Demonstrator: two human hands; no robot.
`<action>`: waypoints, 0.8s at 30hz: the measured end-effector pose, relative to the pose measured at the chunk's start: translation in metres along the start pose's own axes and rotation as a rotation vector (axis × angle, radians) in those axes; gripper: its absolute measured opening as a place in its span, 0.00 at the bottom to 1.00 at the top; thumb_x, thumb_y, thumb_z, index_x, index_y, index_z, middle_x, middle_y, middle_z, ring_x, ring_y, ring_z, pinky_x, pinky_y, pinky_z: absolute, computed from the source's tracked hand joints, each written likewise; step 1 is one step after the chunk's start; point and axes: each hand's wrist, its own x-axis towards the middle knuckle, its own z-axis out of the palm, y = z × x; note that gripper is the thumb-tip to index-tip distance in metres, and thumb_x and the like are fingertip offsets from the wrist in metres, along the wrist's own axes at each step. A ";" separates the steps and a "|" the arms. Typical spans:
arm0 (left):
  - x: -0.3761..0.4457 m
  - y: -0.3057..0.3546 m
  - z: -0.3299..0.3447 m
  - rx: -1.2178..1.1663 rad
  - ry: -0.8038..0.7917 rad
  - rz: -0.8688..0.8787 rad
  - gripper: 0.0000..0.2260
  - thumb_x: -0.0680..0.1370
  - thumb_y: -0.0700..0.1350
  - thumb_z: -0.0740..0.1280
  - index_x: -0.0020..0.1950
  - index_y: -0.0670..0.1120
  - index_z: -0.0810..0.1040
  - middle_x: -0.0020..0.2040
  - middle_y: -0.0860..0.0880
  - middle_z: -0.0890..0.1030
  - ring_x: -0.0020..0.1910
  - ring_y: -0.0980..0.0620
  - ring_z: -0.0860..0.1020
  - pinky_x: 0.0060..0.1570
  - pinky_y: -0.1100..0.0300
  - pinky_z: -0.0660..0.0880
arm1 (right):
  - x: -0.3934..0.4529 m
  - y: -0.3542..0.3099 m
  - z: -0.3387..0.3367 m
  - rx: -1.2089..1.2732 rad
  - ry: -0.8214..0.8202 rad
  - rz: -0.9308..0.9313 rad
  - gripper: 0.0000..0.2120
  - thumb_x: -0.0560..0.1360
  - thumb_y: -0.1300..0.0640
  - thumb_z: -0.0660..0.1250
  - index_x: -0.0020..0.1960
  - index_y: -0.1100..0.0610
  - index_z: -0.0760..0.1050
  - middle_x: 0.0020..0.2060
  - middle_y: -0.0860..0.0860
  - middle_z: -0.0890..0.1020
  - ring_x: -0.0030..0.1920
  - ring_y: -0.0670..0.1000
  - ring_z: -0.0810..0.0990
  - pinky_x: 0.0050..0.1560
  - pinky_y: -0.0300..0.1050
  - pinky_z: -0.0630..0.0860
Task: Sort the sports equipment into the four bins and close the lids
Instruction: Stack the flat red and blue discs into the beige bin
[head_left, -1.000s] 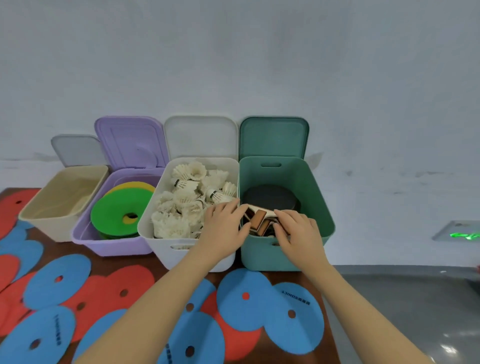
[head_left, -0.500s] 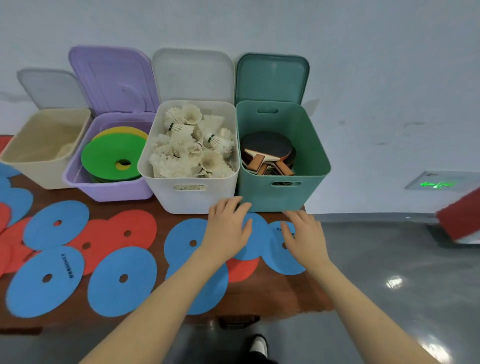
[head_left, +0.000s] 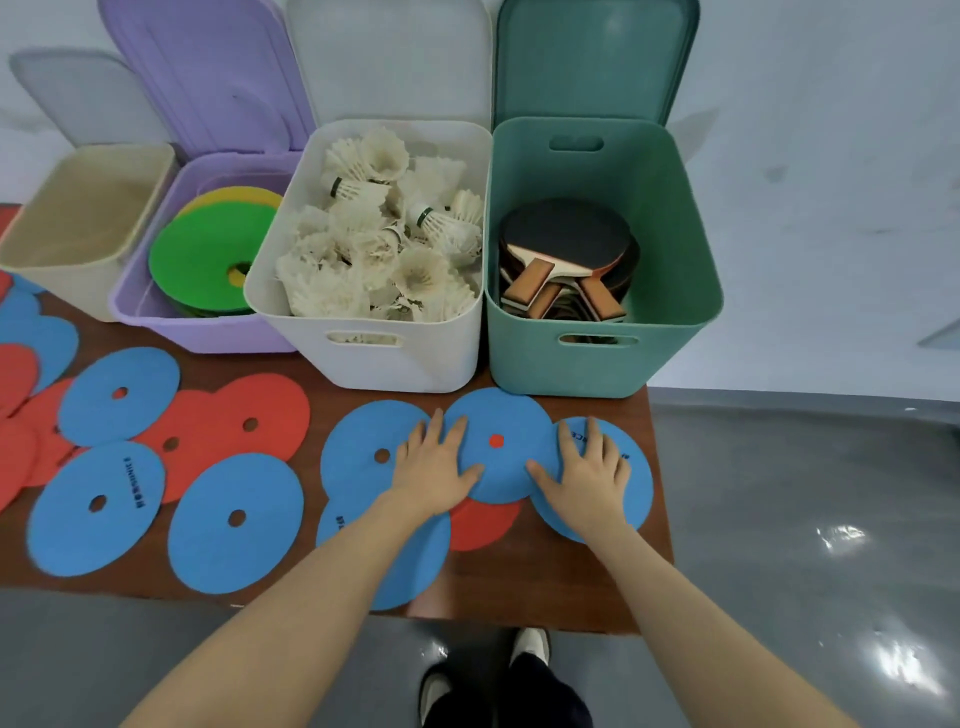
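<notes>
Head view: flat round blue felt disc (head_left: 501, 470) is lying on the brown wooden table (head_left: 545, 582), just before the teal plastic bin (head_left: 602, 358); left hand (head_left: 434, 467) and right hand (head_left: 587, 475) are pressing it, fingers spread.

Four open bins lined up on the table: beige (head_left: 78, 228), purple (head_left: 202, 327), white (head_left: 395, 364), green (head_left: 592, 364). Four raised lids behind. Two hands, left (head_left: 434, 467) and right (head_left: 584, 475), flat on blue discs. Shuttlecocks (head_left: 379, 244) heaped beyond counting; paddles (head_left: 563, 254) stacked, number unclear.
</notes>
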 end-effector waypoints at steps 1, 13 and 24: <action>0.001 0.000 0.004 -0.024 0.005 -0.014 0.33 0.77 0.60 0.59 0.77 0.55 0.47 0.77 0.47 0.44 0.75 0.41 0.46 0.70 0.46 0.50 | -0.001 0.000 0.003 0.022 0.028 -0.003 0.33 0.75 0.36 0.58 0.75 0.48 0.55 0.75 0.58 0.51 0.73 0.61 0.53 0.69 0.60 0.52; -0.018 0.016 0.021 -0.304 0.288 0.104 0.28 0.75 0.51 0.68 0.73 0.54 0.63 0.77 0.50 0.53 0.73 0.47 0.57 0.69 0.48 0.56 | -0.022 0.011 0.009 0.349 0.058 0.030 0.30 0.74 0.51 0.68 0.72 0.44 0.60 0.75 0.48 0.54 0.74 0.54 0.51 0.70 0.56 0.47; -0.016 0.082 0.034 -0.272 0.065 0.171 0.28 0.78 0.53 0.61 0.75 0.57 0.53 0.77 0.50 0.48 0.73 0.44 0.52 0.69 0.46 0.51 | -0.027 0.079 -0.008 0.432 0.134 0.197 0.26 0.75 0.59 0.64 0.71 0.50 0.63 0.72 0.50 0.62 0.71 0.54 0.59 0.68 0.56 0.53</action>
